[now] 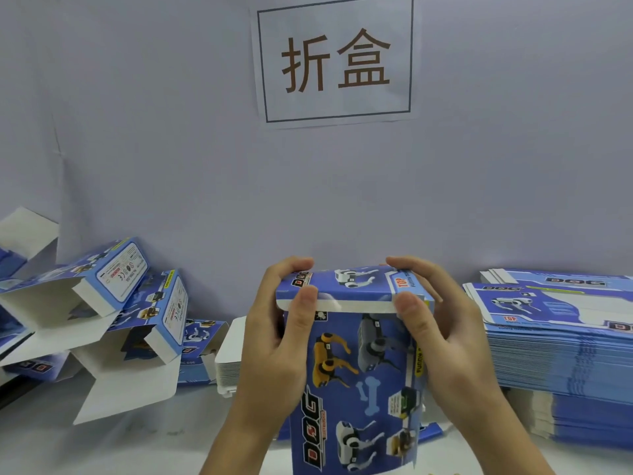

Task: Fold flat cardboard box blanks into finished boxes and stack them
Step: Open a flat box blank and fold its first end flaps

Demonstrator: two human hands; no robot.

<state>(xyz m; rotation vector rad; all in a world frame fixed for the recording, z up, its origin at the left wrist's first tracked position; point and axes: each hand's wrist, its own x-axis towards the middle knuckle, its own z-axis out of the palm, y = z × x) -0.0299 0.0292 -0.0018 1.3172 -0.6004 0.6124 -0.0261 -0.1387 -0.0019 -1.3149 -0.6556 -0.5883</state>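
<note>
Two hands — left hand (277,341), right hand (442,337) — grip one box (356,382).

The table (41,443) has a pale, plain top. To the left of the hands (356,337), folded boxes (137,303) lie tumbled on it with white flaps open. Just left of the hands, a low white stack of card (227,358) sits beside them. To the right of the hands, a tall stack of flat blue blanks (555,358) rests on the table.
</note>
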